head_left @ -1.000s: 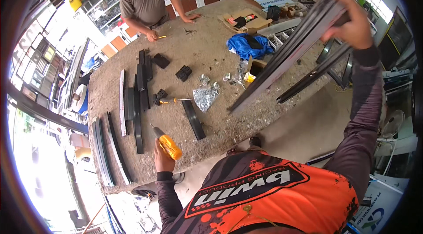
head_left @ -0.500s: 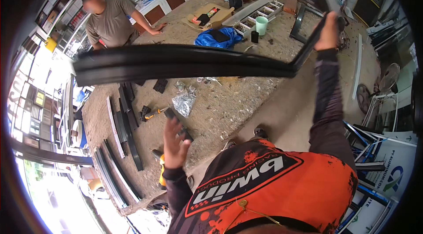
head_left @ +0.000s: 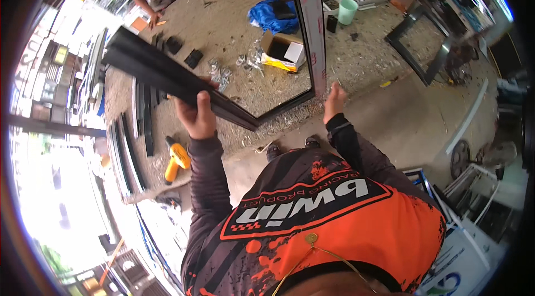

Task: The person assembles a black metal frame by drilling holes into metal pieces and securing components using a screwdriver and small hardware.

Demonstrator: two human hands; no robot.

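So, quick rundown of what's going on at this bench.

Frame: a big dark metal frame (head_left: 245, 115) is lifted off the stone-topped workbench (head_left: 356, 67). One long rail runs from about 10 o'clock down to a corner near the middle of the view; the other rail goes straight up to 12 o'clock.

Left hand: the left hand (head_left: 196, 116) is wrapped around the lower rail from underneath, fingers curled shut on it, close to the corner.

Right hand: the right hand (head_left: 334, 101) sits at the foot of the upright rail. Fingers look loosely spread and raised; can't tell for sure whether they actually touch the rail.

Bench stuff: a small open cardboard box (head_left: 283, 51) and a blue cloth (head_left: 267, 14) lie behind the frame. An orange cordless drill (head_left: 176, 159) rests at 8 o'clock near the bench edge, beside loose dark profile lengths (head_left: 146, 123).

Other person: someone leans on the far side of the bench at 11 o'clock, well apart from the frame.

Doing it well: probably smart to get the right hand properly closed on the upright rail, keep the corner supported, and swing the long end clear of the box and the co-worker.
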